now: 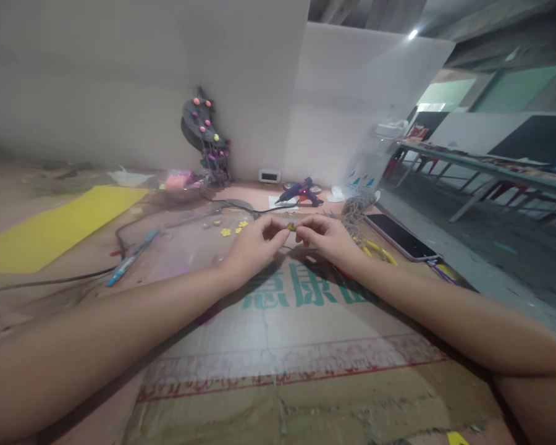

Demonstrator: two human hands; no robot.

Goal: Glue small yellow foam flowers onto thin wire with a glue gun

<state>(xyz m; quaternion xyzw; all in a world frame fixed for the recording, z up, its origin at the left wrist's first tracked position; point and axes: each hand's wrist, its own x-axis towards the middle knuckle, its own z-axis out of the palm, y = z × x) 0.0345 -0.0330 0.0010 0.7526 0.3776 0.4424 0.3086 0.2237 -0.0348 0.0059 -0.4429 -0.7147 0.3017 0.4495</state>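
Observation:
Over the middle of the cardboard sheet (269,340), my left hand (259,241) and my right hand (327,238) meet fingertip to fingertip. Both are closed in a pinch around a small yellow piece (291,227); its exact shape is too small to make out. Just left of my left hand lie several small yellow paper flowers (225,232). Close behind my hands, a dark blue glue gun (299,193) with a lit red light rests beside a white paper. A yellow-handled tool (382,252) and a tangle of grey wire or yarn (358,210) sit by my right wrist, partly hidden.
On the left are a yellow sheet (60,228), a blue pen (133,256) and a black cord (50,281). A phone (401,237) lies at the right edge. Against the back board stand a small digital clock (269,176) and a grey crescent-shaped ornament (199,127) with coloured balls.

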